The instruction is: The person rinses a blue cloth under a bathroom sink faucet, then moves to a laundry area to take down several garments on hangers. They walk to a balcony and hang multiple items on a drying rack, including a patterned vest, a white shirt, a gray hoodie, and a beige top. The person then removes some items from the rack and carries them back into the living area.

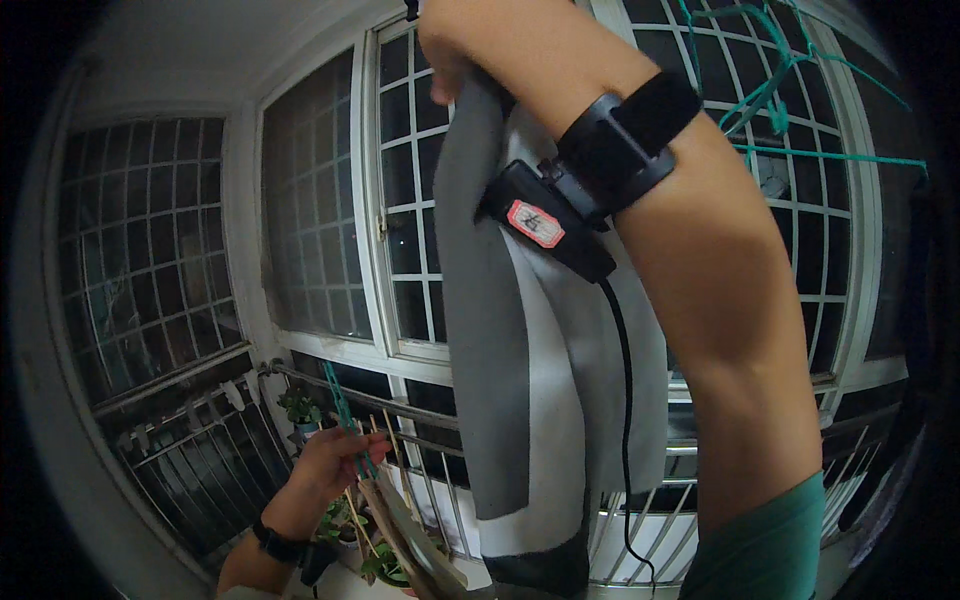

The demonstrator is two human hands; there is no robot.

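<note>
My right hand [442, 49] is raised at the top edge, partly cut off, its fingers curled beside the top of a long grey and white garment [484, 315]. The garment hangs down the middle, its lower end dark. Whether the fingers grip it cannot be made out, since the hand and forearm cover its top. At lower left, my left hand [330, 461] pinches a thin green hanger [341, 397]. Below those fingers hangs a beige and pale green cloth item [412, 536], its lower part running out of view.
Black strapped devices sit on both wrists; the right one [551, 217] trails a cable [626, 420]. More green hangers [780, 75] hang at upper right. Barred windows [409, 180] and a metal railing [431, 412] lie ahead. Potted plants [386, 566] with thin stakes stand low at left.
</note>
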